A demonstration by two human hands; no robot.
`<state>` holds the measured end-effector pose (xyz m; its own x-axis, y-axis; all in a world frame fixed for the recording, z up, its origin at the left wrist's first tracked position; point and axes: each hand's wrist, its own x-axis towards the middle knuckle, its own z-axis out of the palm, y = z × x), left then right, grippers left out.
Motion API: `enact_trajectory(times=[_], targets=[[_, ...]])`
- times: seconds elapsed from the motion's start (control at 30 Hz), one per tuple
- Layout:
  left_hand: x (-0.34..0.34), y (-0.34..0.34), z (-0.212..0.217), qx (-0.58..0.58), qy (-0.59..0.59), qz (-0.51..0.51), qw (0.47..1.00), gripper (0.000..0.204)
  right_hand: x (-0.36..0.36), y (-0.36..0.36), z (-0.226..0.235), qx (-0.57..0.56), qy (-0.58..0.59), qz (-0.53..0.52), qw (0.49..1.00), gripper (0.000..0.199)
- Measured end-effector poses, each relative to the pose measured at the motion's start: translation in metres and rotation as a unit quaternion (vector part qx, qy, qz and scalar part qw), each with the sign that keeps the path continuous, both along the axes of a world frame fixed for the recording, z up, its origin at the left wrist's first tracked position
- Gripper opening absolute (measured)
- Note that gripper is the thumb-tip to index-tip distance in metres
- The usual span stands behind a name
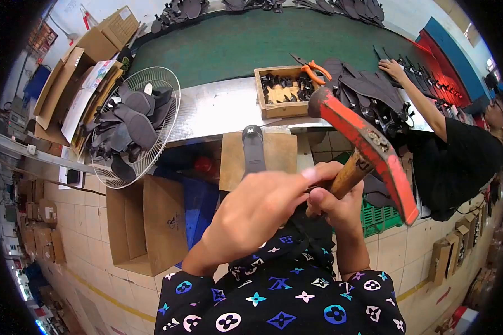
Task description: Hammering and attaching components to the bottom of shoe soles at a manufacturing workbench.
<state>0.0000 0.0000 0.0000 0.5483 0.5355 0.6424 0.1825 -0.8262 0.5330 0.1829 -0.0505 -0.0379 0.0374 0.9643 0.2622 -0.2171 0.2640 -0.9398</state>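
I cannot tell the left hand (251, 215)'s grip; beyond it, a dark strip (254, 153) lies on a block (232, 159) by the desk (207, 114)'s near edge; the right hand (342, 207) clasps a hammer (363, 140), which could tip head-first if held loosely.

Basket (179, 96) left, box (285, 112) beyond hammer (369, 142)

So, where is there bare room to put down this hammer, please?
The bare metal strip between the wire basket and the wooden tray has room, as does the green surface behind it, up to the dark pieces along the far edge. Right of the tray, piled sandal parts crowd it; orange-handled pliers cross the tray's corner.
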Motion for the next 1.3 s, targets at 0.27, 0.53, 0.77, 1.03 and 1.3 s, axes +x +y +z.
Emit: enact_trajectory(times=[0.27,0.53,0.77,1.03,1.3], targets=[[0.004,0.02,-0.02,-0.049,-0.085,0.022,0.995,0.025,-0.008,0.002,-0.012,-0.079,0.062,-0.014,0.995,0.021],[-0.002,0.026,-0.034,-0.014,-0.011,0.025,1.0,0.022,-0.012,0.015,-0.023,-0.113,0.004,-0.029,0.993,0.024],[-0.001,0.064,-0.078,-0.016,-0.032,-0.018,0.999,0.03,0.005,0.032,-0.039,-0.095,-0.08,0.026,0.992,0.027],[-0.002,0.123,-0.142,-0.16,0.013,0.146,0.976,0.034,0.013,0.075,-0.036,-0.115,-0.101,0.023,0.988,0.019],[0.01,0.103,-0.146,-0.206,-0.06,0.107,0.971,0.027,0.015,0.119,-0.063,-0.055,-0.197,0.01,0.979,0.024]])
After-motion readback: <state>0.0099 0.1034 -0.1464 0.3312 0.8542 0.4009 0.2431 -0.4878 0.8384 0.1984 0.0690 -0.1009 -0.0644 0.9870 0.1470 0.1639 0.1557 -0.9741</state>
